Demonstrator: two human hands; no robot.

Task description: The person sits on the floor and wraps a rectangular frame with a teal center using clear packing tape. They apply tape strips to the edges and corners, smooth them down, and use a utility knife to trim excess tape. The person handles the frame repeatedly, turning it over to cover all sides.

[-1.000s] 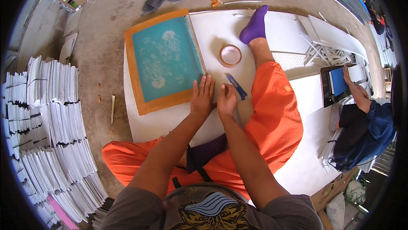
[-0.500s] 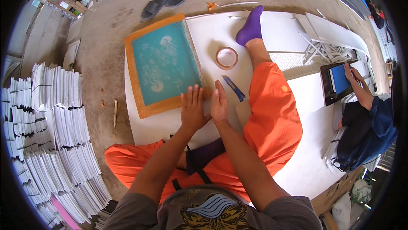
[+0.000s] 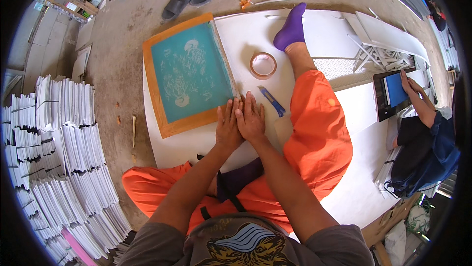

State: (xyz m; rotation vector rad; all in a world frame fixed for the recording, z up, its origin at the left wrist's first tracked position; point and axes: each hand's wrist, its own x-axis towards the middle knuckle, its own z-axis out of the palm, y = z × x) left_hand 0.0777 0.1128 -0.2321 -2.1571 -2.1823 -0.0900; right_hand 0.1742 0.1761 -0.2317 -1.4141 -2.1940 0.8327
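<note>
L hand [image 3: 229, 127] & R hand [image 3: 251, 121] lie side by side, fingers stretched, nr framed screen [image 3: 191, 76] corner, touch hard to tell; blue cutter [image 3: 272, 102] nr R hand

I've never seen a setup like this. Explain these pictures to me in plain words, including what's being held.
There's no machine here: these are a person's own bare hands, the left hand and the right hand. The view comes from a wide fisheye camera worn on the person's head, looking down, which is why straight edges bend near the rim.

On a white board lie a teal panel in a wooden frame, a roll of brown tape and a blue cutter knife.

Both hands lie side by side at the frame's near right corner, fingers stretched out. I see nothing held, though the palms are hidden. At the right, another person sits with a blue flat thing.
</note>
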